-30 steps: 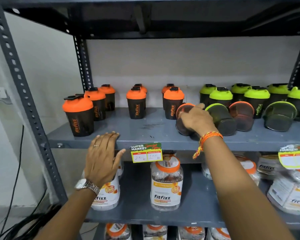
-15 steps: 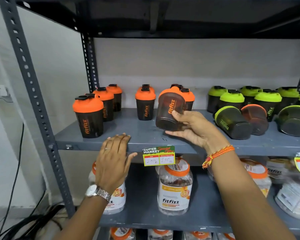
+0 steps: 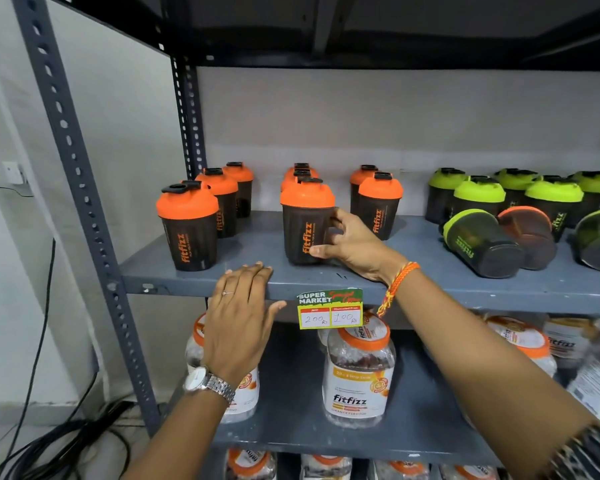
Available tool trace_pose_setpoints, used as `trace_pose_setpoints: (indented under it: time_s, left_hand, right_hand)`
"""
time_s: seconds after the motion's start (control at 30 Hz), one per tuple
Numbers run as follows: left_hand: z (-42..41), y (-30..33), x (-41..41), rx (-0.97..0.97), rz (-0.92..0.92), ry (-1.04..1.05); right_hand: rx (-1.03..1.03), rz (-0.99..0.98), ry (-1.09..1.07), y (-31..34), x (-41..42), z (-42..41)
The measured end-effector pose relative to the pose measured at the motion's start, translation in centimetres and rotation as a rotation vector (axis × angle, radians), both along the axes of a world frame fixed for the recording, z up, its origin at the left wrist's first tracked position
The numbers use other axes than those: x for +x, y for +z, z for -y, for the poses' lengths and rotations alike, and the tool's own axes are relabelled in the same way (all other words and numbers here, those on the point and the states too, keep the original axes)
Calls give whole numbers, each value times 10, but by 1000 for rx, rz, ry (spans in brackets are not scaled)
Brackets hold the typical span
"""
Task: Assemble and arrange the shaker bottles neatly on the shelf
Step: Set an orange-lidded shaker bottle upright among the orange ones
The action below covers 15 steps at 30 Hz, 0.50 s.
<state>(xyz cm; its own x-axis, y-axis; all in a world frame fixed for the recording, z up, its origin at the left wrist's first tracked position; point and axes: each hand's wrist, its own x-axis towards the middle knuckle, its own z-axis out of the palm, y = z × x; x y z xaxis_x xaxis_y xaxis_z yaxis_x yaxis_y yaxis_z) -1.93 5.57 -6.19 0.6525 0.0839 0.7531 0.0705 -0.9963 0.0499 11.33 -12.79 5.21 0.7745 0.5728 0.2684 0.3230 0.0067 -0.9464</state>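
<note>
right hand (image 3: 352,245) is wrapping its fingers round the orange-lidded shaker bottle (image 3: 305,225) at mid-body; looking light, rigid, slick plastic. left hand (image 3: 241,317) is lying flat, gripping nothing.

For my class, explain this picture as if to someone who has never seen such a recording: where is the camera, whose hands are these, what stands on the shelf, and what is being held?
There is no machine here. A person wears a camera on the head, so the one view looks forward and down at their own two hands.

The right hand, with an orange thread bracelet at the wrist, grips an orange-lidded shaker bottle that stands upright on the grey metal shelf. The left hand, with a ring and a wristwatch, rests flat on the shelf's front edge and holds nothing.

More orange-lidded shakers stand in rows to the left and behind. Green-lidded shakers stand to the right, and a few bottles lie on their sides in front of them. A price tag hangs from the edge; jars fill the shelf below.
</note>
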Motion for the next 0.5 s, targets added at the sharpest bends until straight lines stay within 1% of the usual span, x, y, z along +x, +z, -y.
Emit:
trace_pose_setpoints:
  time_s: [0.33,0.5]
  left_hand:
    - [2,0,1,-12,5,2]
    - [3,1,0,-30,-9,8]
  right_hand:
    - [-140,133,-39,-5,6,-5]
    - [-152,145,-30,-6,5,-5]
